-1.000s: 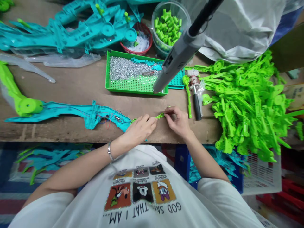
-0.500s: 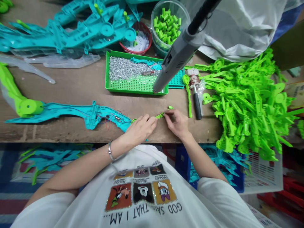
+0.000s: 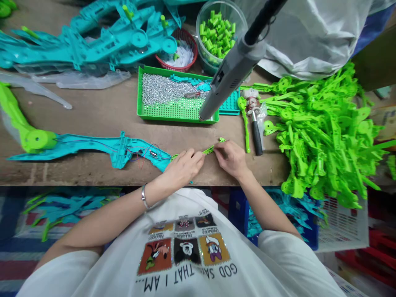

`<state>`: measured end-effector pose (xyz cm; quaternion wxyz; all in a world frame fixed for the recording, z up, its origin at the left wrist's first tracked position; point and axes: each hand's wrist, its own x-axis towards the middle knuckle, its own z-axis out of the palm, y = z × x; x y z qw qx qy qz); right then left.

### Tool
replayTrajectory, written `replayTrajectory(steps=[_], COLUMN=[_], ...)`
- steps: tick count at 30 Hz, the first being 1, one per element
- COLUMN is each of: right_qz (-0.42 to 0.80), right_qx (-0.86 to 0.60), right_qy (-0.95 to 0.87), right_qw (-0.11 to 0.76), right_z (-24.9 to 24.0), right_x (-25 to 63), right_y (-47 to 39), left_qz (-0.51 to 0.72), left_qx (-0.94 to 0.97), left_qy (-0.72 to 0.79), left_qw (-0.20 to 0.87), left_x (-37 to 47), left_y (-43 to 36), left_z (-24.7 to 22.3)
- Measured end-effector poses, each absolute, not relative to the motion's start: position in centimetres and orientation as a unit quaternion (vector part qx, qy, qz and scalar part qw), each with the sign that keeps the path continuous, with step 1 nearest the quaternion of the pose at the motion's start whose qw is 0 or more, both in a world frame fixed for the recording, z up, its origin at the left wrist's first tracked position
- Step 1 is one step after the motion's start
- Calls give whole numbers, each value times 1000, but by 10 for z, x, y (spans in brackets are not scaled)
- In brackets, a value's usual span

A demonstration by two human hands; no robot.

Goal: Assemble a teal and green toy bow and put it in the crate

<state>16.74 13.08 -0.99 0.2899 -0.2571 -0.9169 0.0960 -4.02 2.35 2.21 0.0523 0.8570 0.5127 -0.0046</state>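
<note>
A long blue plastic toy shell half (image 3: pixel 89 144) with thin wires and a small metal spring inside lies along the table's front edge. Closed over its right end is my left hand (image 3: pixel 185 166), fingers down on a slim lime-green plastic arm (image 3: pixel 208 151). That arm sticks out to the right from under the fingers. My right hand (image 3: pixel 231 159) pinches with thumb and forefinger near the arm's far end; the fingers cover whatever is between them. A lime-green rounded piece (image 3: pixel 39 140) sits at the shell's left part.
A green tray (image 3: pixel 177 115) holds many screws and a screwdriver. Above it slants a grey pole-like tool (image 3: pixel 227 76). A black-handled hammer (image 3: pixel 256 136) lies right of my hands, beside a large heap of lime-green parts (image 3: pixel 328 132). A clear tub (image 3: pixel 201 53) holds green cylinders.
My right hand has shifted very slightly, its wrist a touch to the right and its fingertips still at the green arm's end. The left hand stays in place.
</note>
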Motion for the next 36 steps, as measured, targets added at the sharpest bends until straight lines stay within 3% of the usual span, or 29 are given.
replayTrajectory(steps=[15,21,24,27,30,36], right_qz=[-28,156,64,18,20,37], right_qx=[-244,-370,-551,-688,-721,-721], right_qy=[-949,-888,-802,-711,-683,-677], right_qw=[196,223,220,145,113,143], right_z=[-14,5,18,16,3,-12], right_x=[166,180,203,222,233,242], right_y=[111,142,182,215,229,233], left_qz=[11,18,19,21,23,81], left_qx=[863,867,866,859,852,827], left_qy=[503,498,497,508,516,545], left_qw=[48,34,41,59,79,115], left_x=[-43,-44,-44,-45,-46,-48], left_y=[23,26,26,26,25,23], left_z=[16,13,13,14,16,10])
